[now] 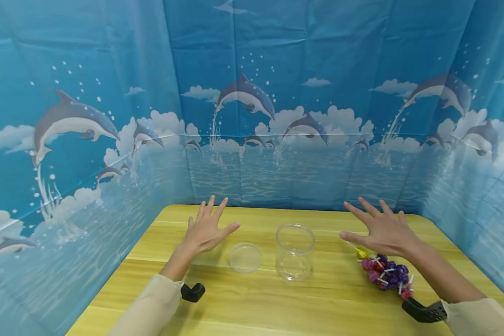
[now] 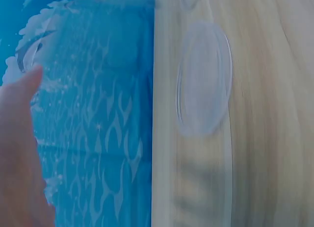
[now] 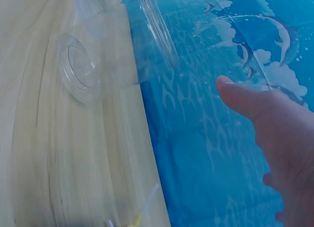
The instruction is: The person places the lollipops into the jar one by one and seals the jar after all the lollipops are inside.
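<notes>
A clear plastic jar [image 1: 293,254] stands upright near the middle of the wooden table, its top uncovered. Left of it lies a round clear lid [image 1: 245,257], flat on the wood. My left hand [image 1: 206,233] is held over the table to the left of the lid, fingers spread, holding nothing. On the other side, my right hand [image 1: 382,231] spreads its fingers just beyond a pile of lollipops [image 1: 386,273] with red, pink, purple and yellow wrappers and white sticks. In the right wrist view the jar [image 3: 98,60] shows beyond the thumb; the left wrist view shows the lid [image 2: 203,80].
The light wooden table [image 1: 252,308] has rounded far corners. A blue curtain [image 1: 277,177] printed with dolphins and clouds hangs behind it and along both sides. A black wrist mount [image 1: 193,292] sits at the left cuff, another mount [image 1: 424,311] at the right.
</notes>
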Demonstrator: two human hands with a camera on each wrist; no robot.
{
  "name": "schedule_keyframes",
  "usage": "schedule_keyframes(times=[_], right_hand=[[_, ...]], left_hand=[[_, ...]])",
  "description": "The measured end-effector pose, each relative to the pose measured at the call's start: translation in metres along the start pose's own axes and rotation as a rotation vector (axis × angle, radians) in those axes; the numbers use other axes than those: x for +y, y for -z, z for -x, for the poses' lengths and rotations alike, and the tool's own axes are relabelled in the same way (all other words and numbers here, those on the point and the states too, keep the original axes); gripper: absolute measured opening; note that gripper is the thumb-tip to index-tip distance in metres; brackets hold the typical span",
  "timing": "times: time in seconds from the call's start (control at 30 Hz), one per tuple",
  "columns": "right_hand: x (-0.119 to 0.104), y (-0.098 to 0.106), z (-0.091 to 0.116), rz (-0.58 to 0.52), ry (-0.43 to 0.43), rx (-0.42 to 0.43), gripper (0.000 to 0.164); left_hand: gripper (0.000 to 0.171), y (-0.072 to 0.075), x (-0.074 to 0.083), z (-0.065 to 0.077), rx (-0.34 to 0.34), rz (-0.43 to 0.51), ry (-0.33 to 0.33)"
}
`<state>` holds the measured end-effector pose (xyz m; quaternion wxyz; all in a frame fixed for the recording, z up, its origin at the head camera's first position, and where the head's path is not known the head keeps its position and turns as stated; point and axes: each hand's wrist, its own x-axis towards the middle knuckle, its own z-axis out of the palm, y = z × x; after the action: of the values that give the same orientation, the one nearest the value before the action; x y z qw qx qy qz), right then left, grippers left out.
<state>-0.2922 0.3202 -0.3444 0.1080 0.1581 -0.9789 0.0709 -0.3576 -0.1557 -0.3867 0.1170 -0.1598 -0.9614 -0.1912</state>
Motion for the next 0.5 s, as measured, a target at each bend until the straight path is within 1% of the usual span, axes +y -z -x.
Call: schedule_keyframes(times=[0.17, 0.3, 0.4, 0.5], right_hand=[[0.008, 0.002, 0.005, -0.036, 0.012, 0.01, 0.089], [0.014, -0.001, 0.011, -0.096, 0.048, 0.023, 0.086], [0.019, -0.003, 0.017, -0.136, 0.085, 0.045, 0.086], [0.025, -0.005, 0.023, -0.18, 0.116, 0.067, 0.086]], left_hand=[[0.091, -0.009, 0.017, -0.005, -0.045, 0.255, -0.108], [0.093, -0.021, 0.029, -0.008, -0.119, 0.447, -0.198], [0.095, -0.031, 0.037, -0.01, -0.174, 0.551, -0.241], [0.095, -0.039, 0.044, -0.011, -0.205, 0.652, -0.261]])
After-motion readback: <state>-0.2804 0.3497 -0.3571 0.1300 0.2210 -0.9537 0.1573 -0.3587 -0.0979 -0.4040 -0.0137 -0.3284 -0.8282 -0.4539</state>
